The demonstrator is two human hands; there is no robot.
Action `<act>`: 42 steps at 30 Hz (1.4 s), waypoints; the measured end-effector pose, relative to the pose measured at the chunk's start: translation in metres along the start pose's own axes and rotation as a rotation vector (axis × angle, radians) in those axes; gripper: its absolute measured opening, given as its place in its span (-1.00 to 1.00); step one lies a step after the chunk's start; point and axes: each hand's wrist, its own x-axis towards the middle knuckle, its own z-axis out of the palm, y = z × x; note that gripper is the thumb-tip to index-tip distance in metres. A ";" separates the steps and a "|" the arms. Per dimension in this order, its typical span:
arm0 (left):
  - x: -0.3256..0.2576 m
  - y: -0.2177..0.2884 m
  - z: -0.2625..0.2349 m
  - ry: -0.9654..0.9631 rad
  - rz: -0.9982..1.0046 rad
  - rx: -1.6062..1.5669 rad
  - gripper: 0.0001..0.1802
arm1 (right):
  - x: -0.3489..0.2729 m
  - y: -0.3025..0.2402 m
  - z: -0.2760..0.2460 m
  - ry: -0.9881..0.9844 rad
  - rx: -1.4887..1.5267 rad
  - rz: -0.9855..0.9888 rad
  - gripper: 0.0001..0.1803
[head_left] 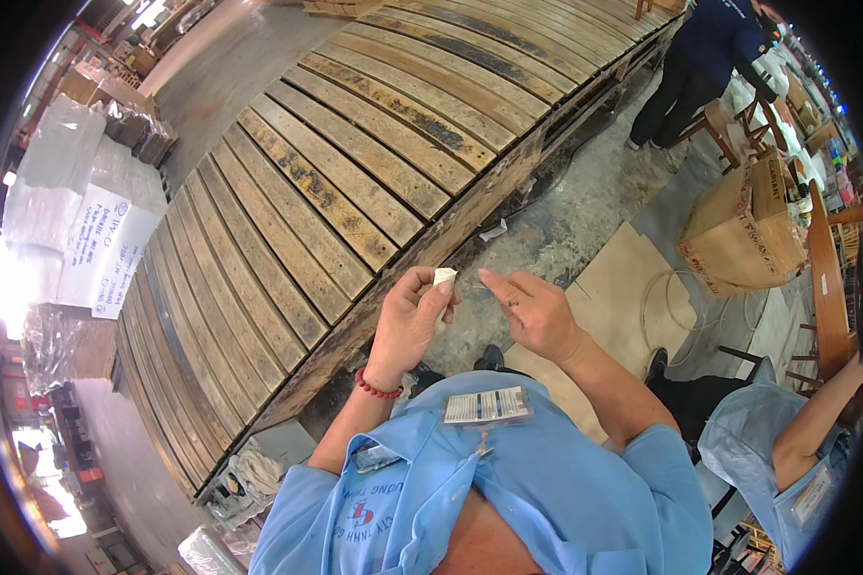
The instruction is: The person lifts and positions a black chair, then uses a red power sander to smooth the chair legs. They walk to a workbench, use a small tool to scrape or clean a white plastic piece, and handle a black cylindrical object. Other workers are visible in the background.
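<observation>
In front of my chest, my left hand [410,321] pinches a small cream-white piece [445,276], perhaps folded paper or cloth, between thumb and fingers. A red bead bracelet [378,386] circles that wrist. Just to the right, at about the same height, is my right hand [539,311]. Its fingers are curled, with thumb and forefinger pressed together towards the cream piece. A faint thin line shows near those fingertips, too fine to name. A narrow gap separates the two hands.
A long slatted wooden platform [355,177] runs beyond my hands. Wrapped stacks [105,220] stand left. At right are a cardboard box [743,225], wooden chair parts [829,287] and flat sheets [633,287] on the floor. One person [705,57] stands far right; another [777,431] is close on my right.
</observation>
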 end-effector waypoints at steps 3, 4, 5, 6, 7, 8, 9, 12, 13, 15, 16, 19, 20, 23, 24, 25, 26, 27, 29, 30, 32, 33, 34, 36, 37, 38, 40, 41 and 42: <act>-0.003 0.004 -0.001 0.026 0.014 0.090 -0.69 | 0.011 -0.011 -0.003 -0.017 0.006 -0.036 -0.31; -0.005 0.004 -0.002 0.031 0.022 0.120 -0.70 | 0.012 -0.014 -0.002 -0.020 0.004 -0.045 -0.30; -0.006 0.005 -0.002 0.029 0.041 0.148 -0.71 | 0.013 -0.015 -0.002 -0.031 -0.008 -0.045 -0.29; -0.008 0.004 -0.002 0.046 0.036 0.171 -0.71 | 0.014 -0.016 0.000 -0.043 -0.021 -0.045 -0.29; -0.009 0.004 -0.002 0.056 0.041 0.190 -0.72 | 0.014 -0.017 0.002 -0.047 -0.030 -0.048 -0.28; -0.011 0.004 -0.002 0.060 0.051 0.210 -0.73 | 0.014 -0.017 0.004 -0.052 -0.035 -0.048 -0.28; -0.013 0.004 -0.003 0.068 0.055 0.219 -0.74 | 0.014 -0.019 0.006 -0.050 -0.038 -0.050 -0.28; -0.017 0.003 -0.004 0.088 0.070 0.239 -0.75 | 0.012 -0.022 0.011 -0.051 -0.049 -0.052 -0.28; -0.019 0.002 -0.005 0.101 0.071 0.237 -0.76 | 0.012 -0.023 0.012 -0.050 -0.051 -0.052 -0.29; -0.021 0.002 -0.006 0.114 0.072 0.232 -0.76 | 0.011 -0.025 0.014 -0.049 -0.056 -0.055 -0.29; -0.021 0.002 -0.006 0.115 0.073 0.227 -0.77 | 0.012 -0.027 0.014 -0.049 -0.058 -0.055 -0.29; -0.023 0.002 -0.008 0.120 0.062 0.252 -0.77 | 0.012 -0.029 0.015 -0.050 -0.050 -0.052 -0.29; -0.024 0.002 -0.008 0.122 0.059 0.268 -0.77 | 0.012 -0.030 0.016 -0.050 -0.059 -0.058 -0.30; -0.026 0.003 -0.009 0.118 0.049 0.261 -0.76 | 0.013 -0.033 0.017 -0.049 -0.073 -0.067 -0.31; -0.027 0.003 -0.010 0.117 0.050 0.262 -0.76 | 0.013 -0.034 0.017 -0.049 -0.068 -0.065 -0.31; -0.027 0.004 -0.010 0.115 0.050 0.263 -0.76 | 0.014 -0.035 0.017 -0.049 -0.065 -0.062 -0.32; -0.028 0.004 -0.011 0.113 0.050 0.264 -0.76 | 0.014 -0.037 0.017 -0.052 -0.063 -0.058 -0.32; -0.029 0.004 -0.011 0.113 0.054 0.259 -0.76 | 0.015 -0.038 0.017 -0.055 -0.063 -0.054 -0.33; -0.030 0.003 -0.012 0.116 0.063 0.251 -0.76 | 0.016 -0.041 0.018 -0.051 -0.062 -0.056 -0.34; -0.031 0.003 -0.013 0.117 0.075 0.231 -0.76 | 0.017 -0.043 0.018 -0.045 -0.063 -0.061 -0.34; -0.033 0.001 -0.015 0.116 0.103 0.196 -0.76 | 0.016 -0.044 0.020 -0.034 -0.058 -0.068 -0.34; -0.034 0.000 -0.016 0.126 0.100 0.189 -0.76 | 0.015 -0.043 0.023 -0.029 -0.052 -0.070 -0.33; -0.035 -0.001 -0.017 0.126 0.101 0.180 -0.76 | 0.012 -0.041 0.026 -0.024 -0.047 -0.070 -0.33; -0.039 -0.003 -0.017 0.119 0.091 0.149 -0.77 | 0.004 -0.033 0.034 0.006 -0.043 -0.091 -0.34; -0.039 -0.004 -0.016 0.113 0.080 0.127 -0.77 | 0.000 -0.026 0.038 -0.022 -0.054 -0.078 -0.34; -0.041 -0.005 -0.016 0.106 0.070 0.107 -0.76 | -0.007 -0.020 0.043 -0.012 -0.086 -0.061 -0.34; -0.045 -0.005 -0.019 0.113 0.063 0.005 -0.75 | -0.025 -0.005 0.045 -0.085 -0.178 0.024 -0.34; -0.046 -0.005 -0.021 0.105 0.041 -0.044 -0.74 | -0.035 0.002 0.043 -0.080 -0.195 0.073 -0.33; -0.047 -0.004 -0.023 0.093 0.063 -0.066 -0.73 | -0.044 0.008 0.039 -0.085 -0.211 0.123 -0.32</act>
